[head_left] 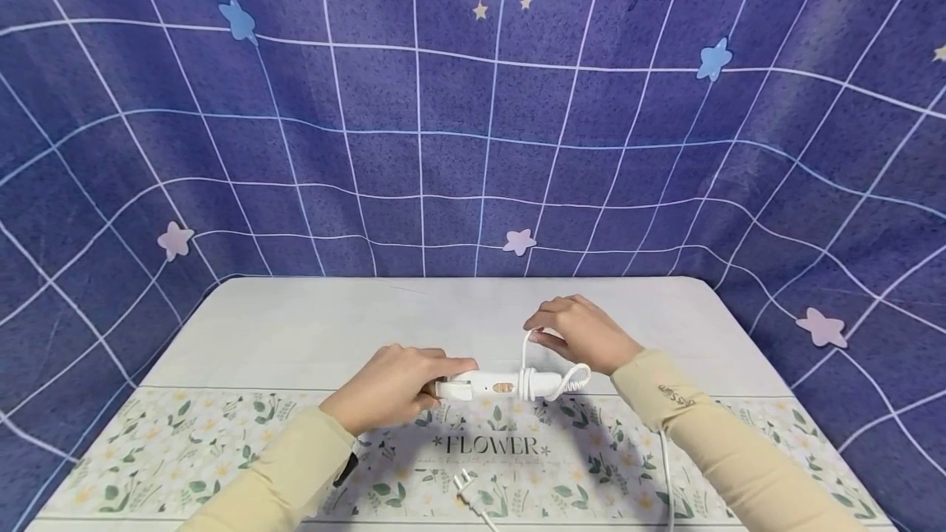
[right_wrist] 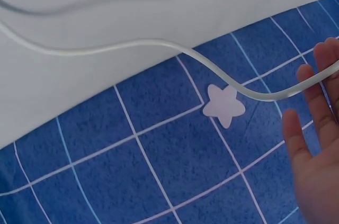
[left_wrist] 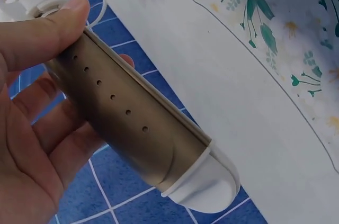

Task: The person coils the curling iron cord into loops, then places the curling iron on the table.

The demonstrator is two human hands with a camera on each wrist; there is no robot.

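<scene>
My left hand [head_left: 402, 384] grips a white hair straightener [head_left: 484, 387] by its heating end, holding it sideways above the table. In the left wrist view, my thumb lies on its bronze, perforated barrel [left_wrist: 122, 102], which ends in a white tip. White power cord [head_left: 527, 384] is wound round the handle, with a loop at the right end. Above the handle, my right hand [head_left: 580, 335] holds a raised length of that cord between thumb and fingers. The right wrist view has the cord [right_wrist: 148, 43] running across the fingers of my right hand [right_wrist: 323, 176].
A two-pin plug [head_left: 466, 488] lies on the floral mat [head_left: 384, 450] near the table's front edge. More white cord [head_left: 668, 483] hangs down beside my right sleeve. The white tabletop [head_left: 332, 327] meets a blue gridded cloth [head_left: 458, 162] behind and at both sides.
</scene>
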